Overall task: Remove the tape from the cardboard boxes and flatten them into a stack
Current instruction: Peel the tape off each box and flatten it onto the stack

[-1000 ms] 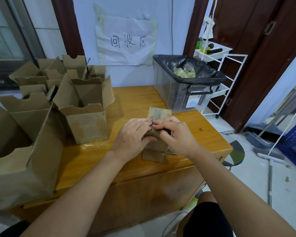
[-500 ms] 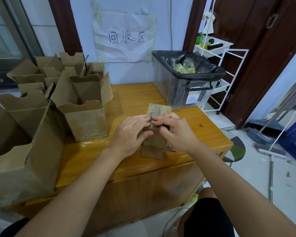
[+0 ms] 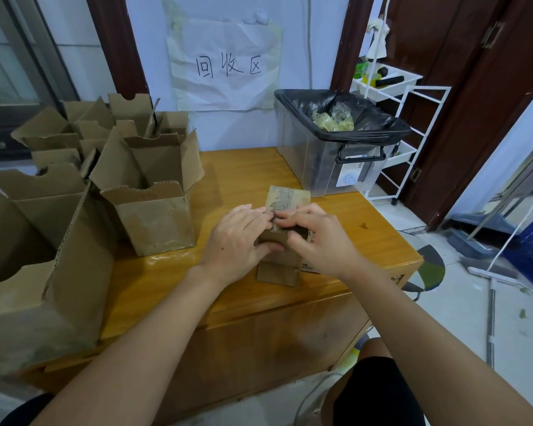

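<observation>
Both hands are being seen from the head view: the left hand (image 3: 239,238) and right hand (image 3: 317,239) are being curled round a small cardboard box (image 3: 285,201) near the front edge of the wooden table (image 3: 246,167), fingertips meeting at its taped seam. Light, stiff card is being judged likely; the tape edge is being judged the best purchase.

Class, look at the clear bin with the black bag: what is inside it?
Inside the bin, crumpled yellowish tape lies on the black bag. Anything lower is hidden by the bag.
</observation>
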The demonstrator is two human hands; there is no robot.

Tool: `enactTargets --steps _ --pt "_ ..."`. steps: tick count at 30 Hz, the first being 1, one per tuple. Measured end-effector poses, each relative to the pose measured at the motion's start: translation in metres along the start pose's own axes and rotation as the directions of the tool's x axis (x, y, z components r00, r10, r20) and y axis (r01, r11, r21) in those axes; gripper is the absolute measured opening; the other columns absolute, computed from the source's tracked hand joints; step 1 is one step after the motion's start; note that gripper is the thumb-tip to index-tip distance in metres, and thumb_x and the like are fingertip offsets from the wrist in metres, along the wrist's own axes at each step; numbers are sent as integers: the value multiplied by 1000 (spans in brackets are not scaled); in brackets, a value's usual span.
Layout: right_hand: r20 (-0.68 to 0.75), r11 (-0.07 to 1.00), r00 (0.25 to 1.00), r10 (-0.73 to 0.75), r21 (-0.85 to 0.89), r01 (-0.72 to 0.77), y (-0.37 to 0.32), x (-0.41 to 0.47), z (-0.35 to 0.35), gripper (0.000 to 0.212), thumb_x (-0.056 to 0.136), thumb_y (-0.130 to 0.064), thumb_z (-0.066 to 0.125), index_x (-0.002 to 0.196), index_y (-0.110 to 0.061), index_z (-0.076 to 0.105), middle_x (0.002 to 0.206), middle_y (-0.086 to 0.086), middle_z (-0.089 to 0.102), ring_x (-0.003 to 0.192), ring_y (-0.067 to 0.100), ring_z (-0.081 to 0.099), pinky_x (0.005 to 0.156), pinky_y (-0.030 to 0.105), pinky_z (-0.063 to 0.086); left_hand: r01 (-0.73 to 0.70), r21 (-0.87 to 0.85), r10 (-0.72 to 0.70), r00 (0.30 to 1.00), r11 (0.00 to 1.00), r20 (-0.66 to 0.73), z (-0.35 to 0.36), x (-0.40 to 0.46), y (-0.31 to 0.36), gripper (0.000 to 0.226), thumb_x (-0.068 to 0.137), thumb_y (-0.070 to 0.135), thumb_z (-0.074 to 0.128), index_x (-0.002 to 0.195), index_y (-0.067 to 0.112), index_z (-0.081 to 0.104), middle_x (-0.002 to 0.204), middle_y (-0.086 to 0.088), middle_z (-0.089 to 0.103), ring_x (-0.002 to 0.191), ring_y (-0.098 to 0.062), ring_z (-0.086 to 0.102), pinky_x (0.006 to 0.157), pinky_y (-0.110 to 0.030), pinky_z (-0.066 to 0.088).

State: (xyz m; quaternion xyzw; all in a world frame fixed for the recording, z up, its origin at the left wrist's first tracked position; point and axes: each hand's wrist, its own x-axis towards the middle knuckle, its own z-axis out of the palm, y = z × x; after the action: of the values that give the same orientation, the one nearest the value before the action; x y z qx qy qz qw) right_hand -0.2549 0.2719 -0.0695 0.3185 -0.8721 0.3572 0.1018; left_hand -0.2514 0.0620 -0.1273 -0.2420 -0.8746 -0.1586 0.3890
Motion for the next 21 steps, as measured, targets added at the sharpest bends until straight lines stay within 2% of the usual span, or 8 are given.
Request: enactTargets --steps 5,11,13,16,18,21 --pt "1 1000 1000 -23 -6 23 2 1 0 33 87 -13 68 119 -19 75 118 -21 63 123 4 54 104 10 38 -33 -20 32 999 999 -5 -8 3 1 41 94 44 65 111 8 75 116 -8 75 117 -23 68 110 -41 46" --pt "-5 1000 1000 -27 8 27 4 0 1 33 88 -14 67 120 -19 75 119 -22 63 123 3 54 105 10 38 10 -80 -7 999 997 36 -10 3 2 38 100 41 60 114 8 73 120 -8 74 121 -24 65 113 -47 45" --pt "1 1000 1000 -24 13 24 4 0 1 33 89 -16 66 121 -20 74 122 -19 65 124 2 53 106 14 40 41 -106 -32 996 994 86 -11 2 -2 44 99 49 61 118 10 70 126 -7 71 127 -22 61 119 -43 38" --pt "0 999 1000 -16 30 16 6 1 1 32 88 -15 67 119 -19 75 124 -15 67 123 1 52 106 14 39 75 -75 -58 978 994 199 -9 -2 -3 74 82 67 74 129 11 62 138 -6 63 136 -20 52 125 -38 25" --pt "-6 999 1000 -18 31 18 7 1 2 32 87 -13 68 118 -18 75 124 -11 69 123 0 52 104 9 36 53 -44 -45 985 998 166 -4 -3 -2 78 74 62 81 127 8 62 133 -9 65 133 -23 54 124 -42 29" --pt "-3 999 1000 -21 24 21 8 1 2 32 88 -18 68 118 -19 76 124 -12 69 122 0 51 102 5 35 -41 -12 41 999 999 25 -2 2 -5 59 76 48 86 112 4 72 118 -10 73 121 -25 64 119 -42 39"
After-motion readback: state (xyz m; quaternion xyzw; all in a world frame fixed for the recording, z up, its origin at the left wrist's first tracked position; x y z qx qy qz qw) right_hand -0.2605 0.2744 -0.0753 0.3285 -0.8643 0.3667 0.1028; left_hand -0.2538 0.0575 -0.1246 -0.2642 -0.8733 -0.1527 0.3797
